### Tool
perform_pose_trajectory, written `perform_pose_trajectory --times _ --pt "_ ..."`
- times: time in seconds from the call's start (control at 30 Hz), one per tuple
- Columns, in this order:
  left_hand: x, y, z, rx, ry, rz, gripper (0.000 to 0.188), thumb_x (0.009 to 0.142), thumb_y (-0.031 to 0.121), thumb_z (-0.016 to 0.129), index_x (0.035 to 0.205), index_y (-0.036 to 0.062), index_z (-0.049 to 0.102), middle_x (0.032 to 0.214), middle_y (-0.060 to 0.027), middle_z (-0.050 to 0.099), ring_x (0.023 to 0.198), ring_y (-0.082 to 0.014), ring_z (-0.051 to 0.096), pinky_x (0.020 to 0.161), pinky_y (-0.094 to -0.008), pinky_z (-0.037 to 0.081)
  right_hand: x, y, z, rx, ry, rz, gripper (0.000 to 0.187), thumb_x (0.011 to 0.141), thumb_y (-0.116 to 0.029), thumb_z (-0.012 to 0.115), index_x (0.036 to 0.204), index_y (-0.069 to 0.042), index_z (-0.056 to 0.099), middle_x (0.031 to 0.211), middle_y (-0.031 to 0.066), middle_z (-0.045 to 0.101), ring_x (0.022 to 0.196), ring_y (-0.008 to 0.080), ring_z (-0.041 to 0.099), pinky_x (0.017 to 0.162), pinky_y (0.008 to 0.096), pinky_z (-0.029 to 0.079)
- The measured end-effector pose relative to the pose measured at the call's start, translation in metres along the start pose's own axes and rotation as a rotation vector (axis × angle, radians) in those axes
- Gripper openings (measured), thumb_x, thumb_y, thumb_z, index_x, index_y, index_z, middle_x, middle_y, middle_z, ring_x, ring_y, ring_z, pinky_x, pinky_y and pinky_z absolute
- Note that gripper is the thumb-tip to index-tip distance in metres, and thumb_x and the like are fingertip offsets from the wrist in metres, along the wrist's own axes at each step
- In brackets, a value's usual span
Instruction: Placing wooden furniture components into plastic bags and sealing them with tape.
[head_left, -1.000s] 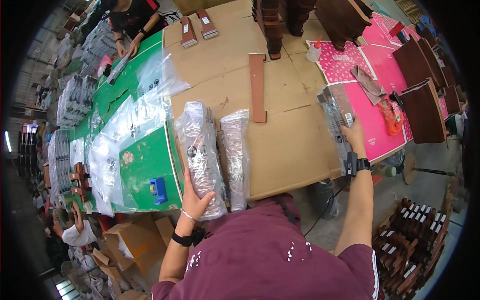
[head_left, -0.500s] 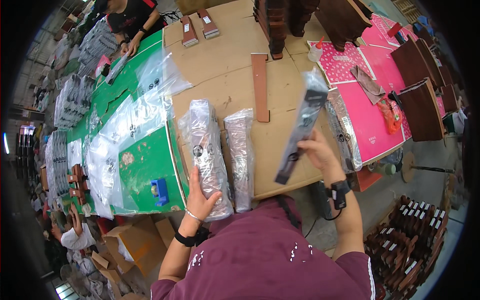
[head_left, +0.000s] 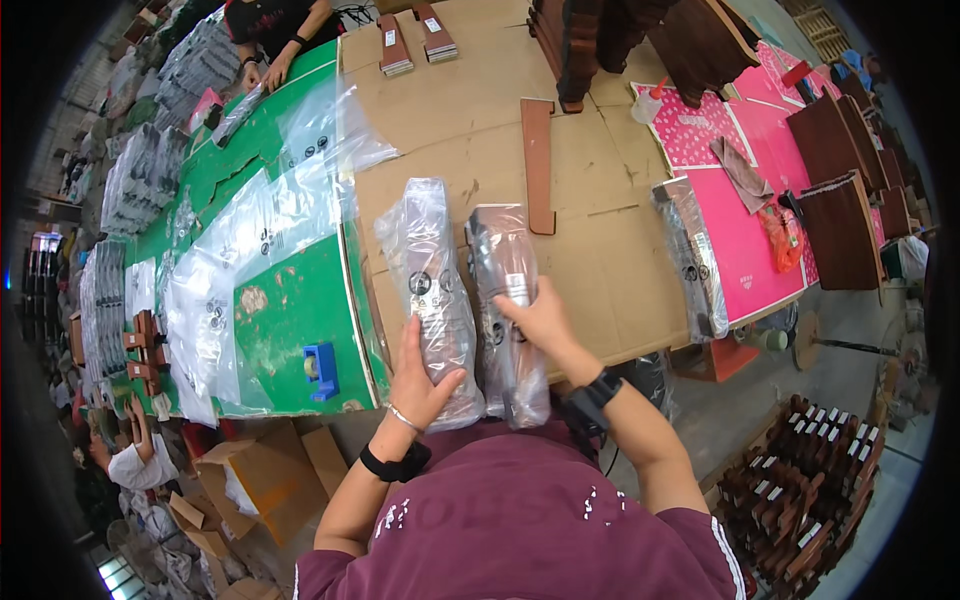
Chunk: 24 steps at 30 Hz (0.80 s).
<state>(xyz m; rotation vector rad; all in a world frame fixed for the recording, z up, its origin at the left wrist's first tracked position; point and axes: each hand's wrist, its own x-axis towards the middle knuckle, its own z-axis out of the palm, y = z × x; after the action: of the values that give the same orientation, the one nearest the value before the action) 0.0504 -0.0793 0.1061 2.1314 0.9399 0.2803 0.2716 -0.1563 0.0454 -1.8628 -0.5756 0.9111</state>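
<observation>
Two plastic-wrapped stacks of brown wooden pieces lie side by side at the table's near edge. On the left stack (head_left: pixel 436 270) my left hand (head_left: pixel 420 385) rests with its fingers stretched along the film and the thumb spread out. My right hand (head_left: pixel 543 322) grips a wrapped wooden piece (head_left: pixel 505 250) at the right stack, thumb on top and fingers round its right side. How many pieces lie beneath it is hidden. Beyond them, a bare brown wooden piece (head_left: pixel 537 165) lies lengthwise on the cardboard.
Clear plastic bags (head_left: pixel 255 235) and a blue tape dispenser (head_left: pixel 321 371) lie on the green tabletop (head_left: pixel 285 310). Another wrapped stack (head_left: pixel 692 260) borders the pink sheet (head_left: pixel 740 250). Dark wooden parts (head_left: pixel 560 50) stand at the back. A co-worker's hands (head_left: pixel 265 75) work far left.
My right hand has swung left, lowering the wrapped piece from a raised, tilted position onto the right stack. The left hand stays on the left stack. The view has shifted slightly.
</observation>
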Motion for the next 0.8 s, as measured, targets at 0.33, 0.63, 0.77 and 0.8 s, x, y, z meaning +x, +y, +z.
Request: perform_pose_trajectory --times 0.33,0.63,0.77,0.8 --pt "0.004 0.005 -0.001 0.001 -0.014 0.021 0.101 0.070 0.023 0.076 0.145 -0.0024 0.014 0.142 -0.0282 0.031 0.131 -0.0413 0.033 0.108 -0.0419 0.030 -0.016 0.071 0.054 -0.006 0.174 0.024 0.073 0.078 -0.039 0.073 0.124 0.008 0.043 0.122 0.0260 0.046 0.109 0.0326 0.050 0.090 0.0398 0.042" --pt "0.001 0.000 -0.004 -0.029 -0.013 0.008 0.099 0.068 0.018 0.074 0.144 -0.0049 0.015 0.145 -0.0260 0.028 0.133 -0.0371 0.032 0.110 -0.0390 0.027 -0.015 0.073 0.087 0.173 0.320 0.010 0.057 0.090 -0.036 0.058 0.128 0.004 0.043 0.130 0.0261 0.043 0.122 0.0375 0.041 0.103 0.0412 0.033" --pt "0.003 0.006 0.000 -0.054 -0.034 0.001 0.098 0.070 0.017 0.071 0.145 -0.0057 0.012 0.148 -0.0242 0.022 0.138 -0.0337 0.024 0.113 -0.0381 0.020 -0.009 0.074 0.066 0.167 0.276 0.046 0.058 0.090 -0.043 0.056 0.124 0.004 0.049 0.123 0.0269 0.050 0.114 0.0387 0.048 0.097 0.0426 0.038" --pt "0.003 0.008 0.000 -0.036 -0.039 -0.010 0.098 0.071 0.018 0.071 0.145 -0.0059 0.012 0.148 -0.0242 0.022 0.138 -0.0337 0.024 0.113 -0.0382 0.020 -0.006 0.076 0.056 0.172 0.138 0.059 0.060 0.090 -0.043 0.057 0.126 0.004 0.048 0.124 0.0261 0.051 0.115 0.0373 0.049 0.097 0.0420 0.038"
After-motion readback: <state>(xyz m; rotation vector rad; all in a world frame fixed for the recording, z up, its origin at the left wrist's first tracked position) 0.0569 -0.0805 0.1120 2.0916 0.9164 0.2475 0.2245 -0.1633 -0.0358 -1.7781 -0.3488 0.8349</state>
